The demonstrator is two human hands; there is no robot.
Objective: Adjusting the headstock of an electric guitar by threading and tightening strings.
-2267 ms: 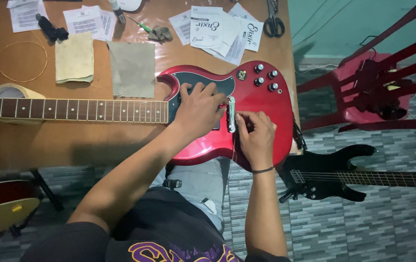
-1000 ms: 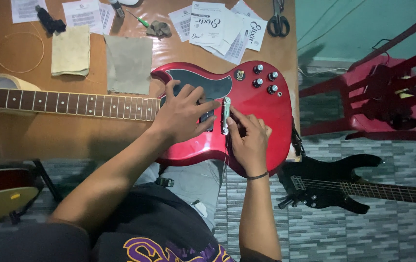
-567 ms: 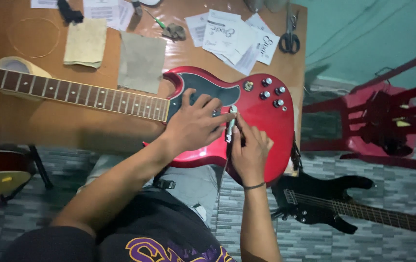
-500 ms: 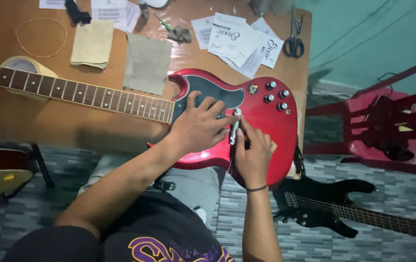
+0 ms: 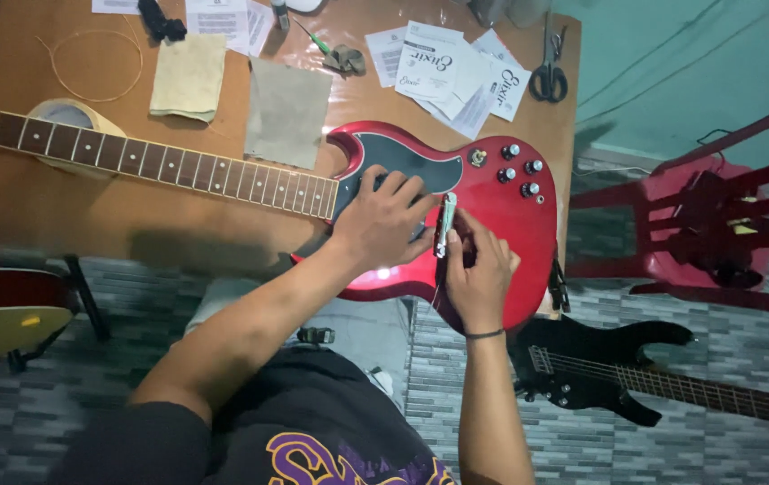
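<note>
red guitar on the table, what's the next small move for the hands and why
Probably seat the silver metal bridge piece down onto the glossy red electric guitar body. The right hand pinches that piece at its lower end, standing on edge over the body, while the left hand lies flat on the black pickguard, steadying the guitar. No strings are visible on the neck.

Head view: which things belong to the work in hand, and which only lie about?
In hand: left hand, right hand, red electric guitar, metal bridge.
Lying about: scissors, two cloths, tape roll, black guitar.
</note>
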